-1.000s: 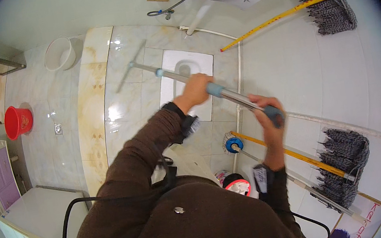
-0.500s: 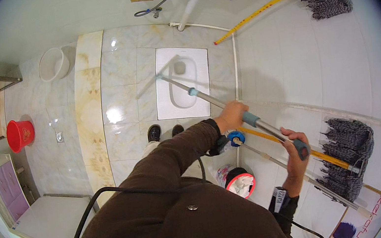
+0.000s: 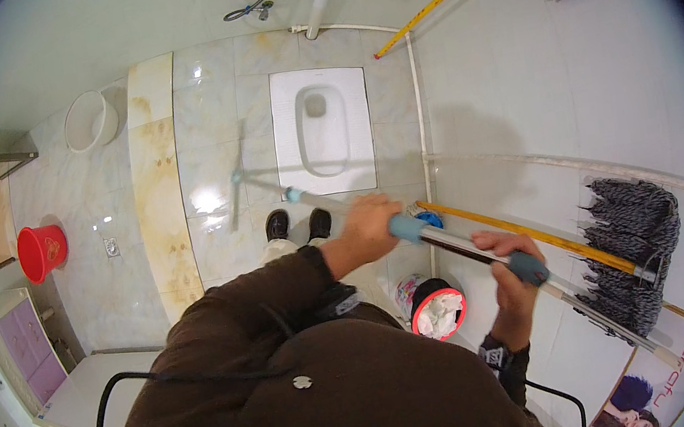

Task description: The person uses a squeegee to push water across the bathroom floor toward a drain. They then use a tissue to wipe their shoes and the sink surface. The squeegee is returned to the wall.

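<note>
The long floor wiper (image 3: 405, 228) slants across the body, its blurred crossbar (image 3: 235, 178) over the tiles left of the squat toilet (image 3: 330, 181). The left hand (image 3: 367, 229) wraps the pole beside the collar; the right hand (image 3: 508, 274) grips near the end. It seems light and stiff, probably slippery on bare metal, so the collar and end grip seem the best holds.

Around the toilet (image 3: 323, 140)
Left of it: squeegee head (image 3: 237, 176), basin (image 3: 88, 122), then bucket (image 3: 51, 249); right of it: two mops (image 3: 634, 252); on its near right: a bin (image 3: 425, 303).
</note>
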Demonstrator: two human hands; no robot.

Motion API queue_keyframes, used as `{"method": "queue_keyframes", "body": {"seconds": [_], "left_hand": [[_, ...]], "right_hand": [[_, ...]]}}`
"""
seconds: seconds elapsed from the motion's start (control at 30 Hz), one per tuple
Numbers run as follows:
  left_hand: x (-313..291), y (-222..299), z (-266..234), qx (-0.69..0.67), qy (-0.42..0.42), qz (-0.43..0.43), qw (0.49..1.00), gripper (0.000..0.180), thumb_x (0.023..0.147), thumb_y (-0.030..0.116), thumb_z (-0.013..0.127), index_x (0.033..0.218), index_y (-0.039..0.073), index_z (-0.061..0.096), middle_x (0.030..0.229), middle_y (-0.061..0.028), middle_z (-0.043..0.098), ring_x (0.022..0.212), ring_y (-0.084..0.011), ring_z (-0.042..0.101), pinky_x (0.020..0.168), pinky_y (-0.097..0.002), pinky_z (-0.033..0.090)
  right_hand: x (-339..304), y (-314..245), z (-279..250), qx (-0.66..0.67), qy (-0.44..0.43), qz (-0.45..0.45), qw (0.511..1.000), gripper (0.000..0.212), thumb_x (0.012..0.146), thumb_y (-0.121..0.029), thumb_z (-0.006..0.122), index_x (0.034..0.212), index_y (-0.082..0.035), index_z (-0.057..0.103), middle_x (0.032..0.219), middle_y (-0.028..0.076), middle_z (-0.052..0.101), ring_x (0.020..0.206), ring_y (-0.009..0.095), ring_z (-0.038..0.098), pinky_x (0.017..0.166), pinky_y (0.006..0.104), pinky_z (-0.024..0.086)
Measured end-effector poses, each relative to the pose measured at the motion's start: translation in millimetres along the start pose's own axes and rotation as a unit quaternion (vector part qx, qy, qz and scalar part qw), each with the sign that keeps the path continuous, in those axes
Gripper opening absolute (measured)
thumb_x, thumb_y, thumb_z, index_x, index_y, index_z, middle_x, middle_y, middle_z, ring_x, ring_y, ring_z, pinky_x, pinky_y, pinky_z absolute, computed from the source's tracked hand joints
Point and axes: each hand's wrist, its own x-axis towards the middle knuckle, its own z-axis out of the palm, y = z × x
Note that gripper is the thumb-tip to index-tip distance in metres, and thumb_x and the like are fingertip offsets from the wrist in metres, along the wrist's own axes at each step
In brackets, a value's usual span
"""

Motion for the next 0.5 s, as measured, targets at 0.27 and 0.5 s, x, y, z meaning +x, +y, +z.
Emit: {"method": "queue_keyframes", "body": {"seconds": [0.27, 0.5], "left_hand": [[-55.5, -78.0, 5.4, -0.018, -0.005, -0.091, 0.996, 0.022, 0.064, 0.023, 0.071, 0.065, 0.006, 0.056, 0.066, -0.0134, 0.058, 0.065, -0.0332, 0.057, 0.056, -0.0407, 0.043], [41.8, -34.7, 66.4, -0.069, 0.154, -0.011, 0.986, 0.014, 0.062, 0.018, 0.065, 0.067, 0.009, 0.057, 0.064, -0.0156, 0.058, 0.064, -0.0373, 0.056, 0.056, -0.0439, 0.044]], "right_hand": [[30.8, 80.3, 38.1, 0.057, -0.196, 0.054, 0.978, 0.017, 0.069, 0.003, 0.057, 0.085, -0.003, 0.055, 0.092, 0.017, 0.062, 0.095, 0.031, 0.058, 0.091, 0.0455, 0.041], [99.7, 29.5, -47.2, -0.042, -0.186, 0.011, 0.982, 0.013, 0.069, -0.005, 0.059, 0.081, -0.001, 0.056, 0.090, 0.016, 0.062, 0.094, 0.030, 0.059, 0.091, 0.0476, 0.041]]}}
